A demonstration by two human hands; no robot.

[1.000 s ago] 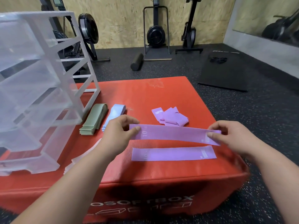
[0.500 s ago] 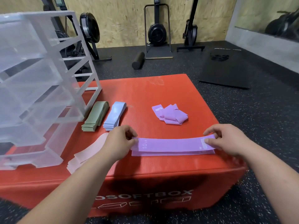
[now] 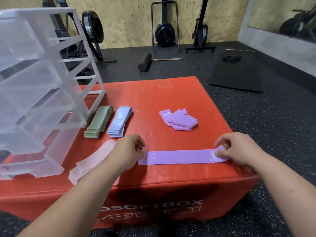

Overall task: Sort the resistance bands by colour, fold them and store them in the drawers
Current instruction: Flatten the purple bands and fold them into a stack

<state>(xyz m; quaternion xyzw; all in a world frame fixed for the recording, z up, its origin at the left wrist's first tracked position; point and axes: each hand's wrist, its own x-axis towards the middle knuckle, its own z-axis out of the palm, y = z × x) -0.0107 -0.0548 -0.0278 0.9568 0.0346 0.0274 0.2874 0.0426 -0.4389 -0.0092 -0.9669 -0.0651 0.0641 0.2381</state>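
Both hands are down on the red soft plyo box [image 3: 153,100], working the same strip. A purple resistance band [image 3: 181,157] lies flat and stretched lengthwise across the near part of the box top, close to the front edge, with "10 LB" printed near its left end and a pale label near its right. The left hand [image 3: 127,151] has curled fingers and pinches the band's left end between thumb and fingertips. The right hand [image 3: 239,149] pinches the right end, thumb on the label and fingers curled over the far edge. Further back on the box, well apart from the strip, sits a loose heap of purple bands [image 3: 179,119], crumpled and unfolded. Over to the left, two neat piles lie side by side: a stack of green bands [image 3: 99,122] and, just beside it, a stack of blue bands [image 3: 119,121]. Nearer the front, partly hidden by the left forearm, is a stack of pink bands [image 3: 92,159]. The clear plastic drawer unit [image 3: 34,82] stands on the box's left side with its drawers pulled out in steps; nothing shows plainly inside them. Behind, on the dark speckled floor, there's a black foam roller [image 3: 145,62], a black mat [image 3: 237,72] and exercise machines against the plywood wall.
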